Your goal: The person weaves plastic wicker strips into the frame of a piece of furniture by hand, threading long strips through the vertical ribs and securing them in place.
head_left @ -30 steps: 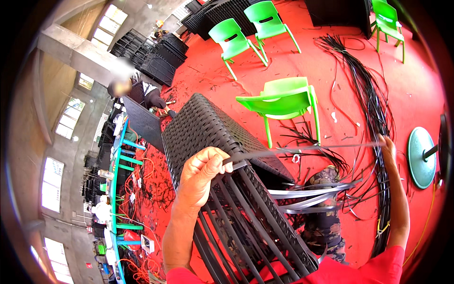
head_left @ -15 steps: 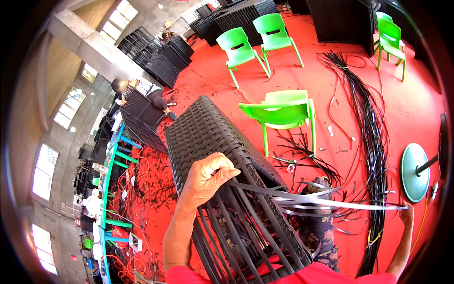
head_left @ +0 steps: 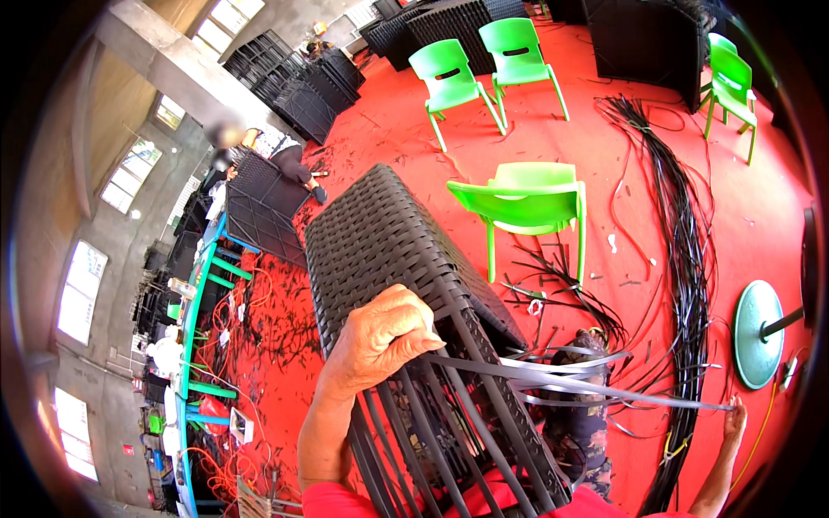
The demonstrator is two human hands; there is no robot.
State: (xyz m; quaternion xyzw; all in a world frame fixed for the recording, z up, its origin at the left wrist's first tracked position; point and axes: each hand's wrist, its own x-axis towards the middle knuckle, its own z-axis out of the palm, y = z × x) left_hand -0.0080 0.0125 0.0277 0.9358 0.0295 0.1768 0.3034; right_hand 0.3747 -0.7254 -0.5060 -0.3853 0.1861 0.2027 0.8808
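Note:
A dark woven rattan furniture piece (head_left: 371, 229) stands upright against me, its upper part covered in basket weave and its lower part showing bare lengthwise strands. On its near face my left hand (head_left: 384, 337) is closed, thumb and fingers pinching a flat grey plastic strip (head_left: 596, 389). From there the strip runs in loops over the piece's right edge. Far out to the right, my right hand (head_left: 734, 419) is closed on the strip's other stretch, arm extended, pulling it nearly straight. My patterned trouser leg (head_left: 574, 414) shows behind the loops.
Several green chairs (head_left: 527, 203) stand ahead on the red floor. A long bundle of black strips (head_left: 678, 250) lies to the right, near a round green base with a pole (head_left: 758, 332). At left a person (head_left: 281, 155) handles another woven panel beside a green-blue framed table (head_left: 197, 319).
My right hand has moved slightly down and inward with the strip. My left hand remains pinched at nearly the same place on the weave. The whole view has shifted slightly.

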